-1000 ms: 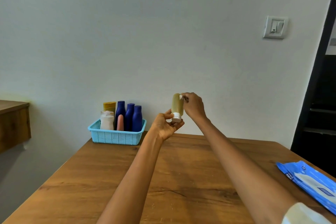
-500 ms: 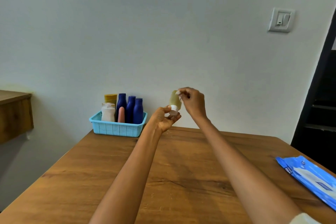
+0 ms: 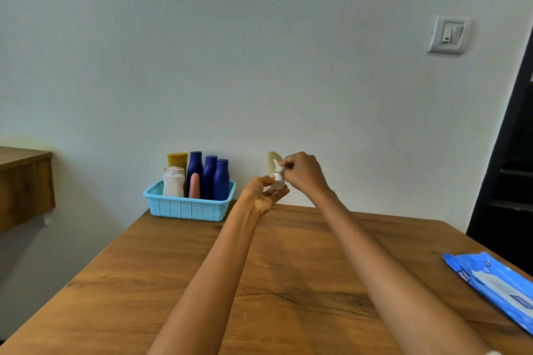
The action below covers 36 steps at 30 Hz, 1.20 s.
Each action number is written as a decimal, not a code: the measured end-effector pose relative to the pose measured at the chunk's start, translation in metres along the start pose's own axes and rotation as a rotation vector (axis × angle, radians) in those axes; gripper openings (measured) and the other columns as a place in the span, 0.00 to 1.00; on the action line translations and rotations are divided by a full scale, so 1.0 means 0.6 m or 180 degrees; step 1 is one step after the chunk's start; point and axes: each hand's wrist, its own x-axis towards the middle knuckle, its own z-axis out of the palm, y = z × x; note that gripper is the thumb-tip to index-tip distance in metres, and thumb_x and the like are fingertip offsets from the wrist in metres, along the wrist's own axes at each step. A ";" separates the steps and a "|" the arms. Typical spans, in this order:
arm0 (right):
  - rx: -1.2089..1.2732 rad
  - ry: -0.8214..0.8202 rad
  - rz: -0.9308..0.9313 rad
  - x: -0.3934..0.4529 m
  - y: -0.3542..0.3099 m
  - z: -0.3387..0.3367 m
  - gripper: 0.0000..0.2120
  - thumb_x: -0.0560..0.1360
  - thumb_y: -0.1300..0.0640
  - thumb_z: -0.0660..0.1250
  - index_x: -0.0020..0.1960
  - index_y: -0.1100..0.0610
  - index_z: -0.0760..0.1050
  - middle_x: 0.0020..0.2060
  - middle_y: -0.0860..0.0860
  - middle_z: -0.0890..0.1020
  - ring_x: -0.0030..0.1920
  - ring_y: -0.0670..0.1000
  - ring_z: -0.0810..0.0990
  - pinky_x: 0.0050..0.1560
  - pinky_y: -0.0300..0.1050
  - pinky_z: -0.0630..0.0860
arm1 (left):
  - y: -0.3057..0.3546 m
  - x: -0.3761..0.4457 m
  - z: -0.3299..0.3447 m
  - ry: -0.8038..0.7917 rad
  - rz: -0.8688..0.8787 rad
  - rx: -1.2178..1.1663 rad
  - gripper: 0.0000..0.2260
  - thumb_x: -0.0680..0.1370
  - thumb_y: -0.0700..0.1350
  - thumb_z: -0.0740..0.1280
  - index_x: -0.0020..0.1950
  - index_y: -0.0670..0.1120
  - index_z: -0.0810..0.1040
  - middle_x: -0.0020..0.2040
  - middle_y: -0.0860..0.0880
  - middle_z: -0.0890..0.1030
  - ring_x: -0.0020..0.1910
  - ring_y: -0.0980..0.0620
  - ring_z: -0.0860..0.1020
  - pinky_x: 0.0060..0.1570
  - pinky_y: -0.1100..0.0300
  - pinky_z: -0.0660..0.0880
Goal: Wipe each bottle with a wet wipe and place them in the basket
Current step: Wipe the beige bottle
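Down the tube went the wipe, from the top toward the white cap. On the left, the basket held bottles. The left hand gripped the tube by its cap, above the table. The right hand pinched the wipe against it. A wipes pack lay far right.

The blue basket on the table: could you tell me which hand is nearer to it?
The left hand. It holds the green tube by its white cap, just right of the blue basket. The right hand, pinching a wet wipe against the tube, is farther right.
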 end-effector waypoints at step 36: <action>0.0668 0.0700 0.0001 -0.009 -0.001 0.016 0.13 0.76 0.65 0.61 0.50 0.56 0.83 0.50 0.54 0.82 0.50 0.53 0.80 0.45 0.38 0.71 | -0.003 0.010 0.014 0.0000 0.0305 -0.0113 0.16 0.75 0.32 0.66 0.62 0.36 0.70 0.47 0.37 0.76 0.41 0.44 0.77 0.55 0.44 0.75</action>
